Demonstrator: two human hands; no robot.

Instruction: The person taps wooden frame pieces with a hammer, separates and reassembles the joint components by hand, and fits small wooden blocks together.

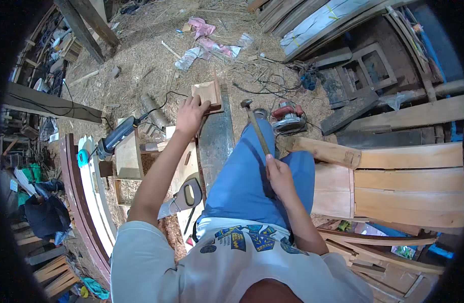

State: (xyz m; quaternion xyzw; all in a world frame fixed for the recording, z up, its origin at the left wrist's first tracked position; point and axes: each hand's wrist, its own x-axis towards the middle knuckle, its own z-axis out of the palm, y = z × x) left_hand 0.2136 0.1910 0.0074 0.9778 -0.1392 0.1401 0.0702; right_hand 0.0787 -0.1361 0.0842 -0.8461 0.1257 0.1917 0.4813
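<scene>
My right hand (280, 178) is closed round the handle of a hammer (260, 132), which slants forward over my blue-trousered leg with its metal head up. My left hand (192, 115) reaches forward and grips the near edge of a small pale wooden piece (205, 93) with a raised panel face. That piece rests at the far end of a dark plank (215, 144). The hammer head is to the right of the wooden piece, apart from it. Beside my left forearm lies a handsaw (189, 193), its grip towards my leg.
A corded power tool (115, 137) lies on the left near a teal tape measure (83, 157). A red circular saw (287, 117) sits beyond my knee. Curved wooden panels (408, 184) are stacked on the right. Wood shavings and pink scraps (204, 29) litter the floor. Posts (83, 30) stand at left.
</scene>
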